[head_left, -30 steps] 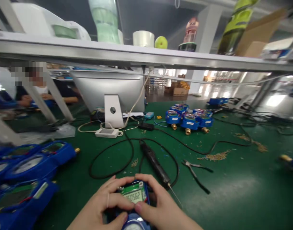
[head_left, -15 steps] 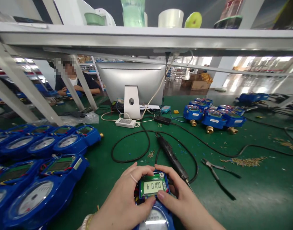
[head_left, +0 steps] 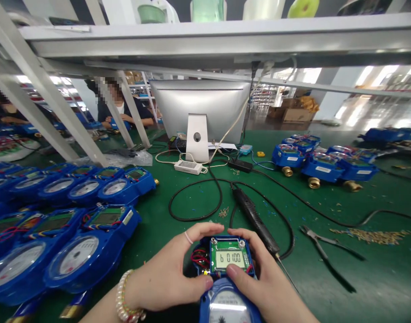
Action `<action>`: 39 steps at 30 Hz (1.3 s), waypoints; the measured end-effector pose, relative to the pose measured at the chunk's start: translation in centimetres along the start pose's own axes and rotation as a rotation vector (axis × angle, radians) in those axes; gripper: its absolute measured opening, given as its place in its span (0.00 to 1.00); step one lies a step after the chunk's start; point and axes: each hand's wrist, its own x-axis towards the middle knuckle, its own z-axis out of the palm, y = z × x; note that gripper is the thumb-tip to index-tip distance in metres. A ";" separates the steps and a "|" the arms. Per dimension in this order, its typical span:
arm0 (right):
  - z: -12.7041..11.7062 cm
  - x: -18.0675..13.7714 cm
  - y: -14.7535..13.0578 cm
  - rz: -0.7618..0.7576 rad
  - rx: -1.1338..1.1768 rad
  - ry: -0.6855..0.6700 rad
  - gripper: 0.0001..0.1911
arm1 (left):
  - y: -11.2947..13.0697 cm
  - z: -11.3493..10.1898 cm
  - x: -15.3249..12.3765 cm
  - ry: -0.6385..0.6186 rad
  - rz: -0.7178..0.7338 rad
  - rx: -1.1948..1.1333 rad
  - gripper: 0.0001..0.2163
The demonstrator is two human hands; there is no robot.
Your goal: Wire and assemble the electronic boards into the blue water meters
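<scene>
A blue water meter [head_left: 227,299] with a green circuit board and a lit LCD display [head_left: 230,259] lies on the green table at the bottom centre. My left hand [head_left: 168,272] grips its left side, fingers curled over the top corner and thumb pressed at the board's lower left. From the right, my right hand [head_left: 266,278] clasps the meter, thumb resting just below the display. Red wires [head_left: 199,259] show beside the board.
Several blue meters [head_left: 71,215] crowd the left side. More meters [head_left: 321,163] stand at the back right. A black electric screwdriver [head_left: 255,220] with its looped cable lies just beyond my hands; pliers [head_left: 321,244] and scattered screws [head_left: 369,234] lie right. A monitor's back [head_left: 200,110] faces me; people sit beyond.
The view has swung left and down, bringing more of the left meters into sight. The display reading changed a second ago and stays the same since. My hands keep their grip.
</scene>
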 end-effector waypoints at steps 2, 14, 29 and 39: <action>0.0 0.0 0.1 0.017 -0.005 0.002 0.28 | -0.4 0.2 -0.2 0.051 -0.032 -0.013 0.34; 0.5 0.2 0.8 -0.024 -0.151 0.140 0.27 | 1.0 2.3 -0.1 0.232 -0.165 -0.017 0.29; 0.0 -0.1 1.2 -0.005 -0.079 0.099 0.29 | 0.9 2.4 1.2 0.192 -0.099 0.002 0.24; -0.8 -0.2 2.4 -0.019 0.048 -0.001 0.30 | 0.8 2.1 1.2 0.162 -0.114 0.093 0.25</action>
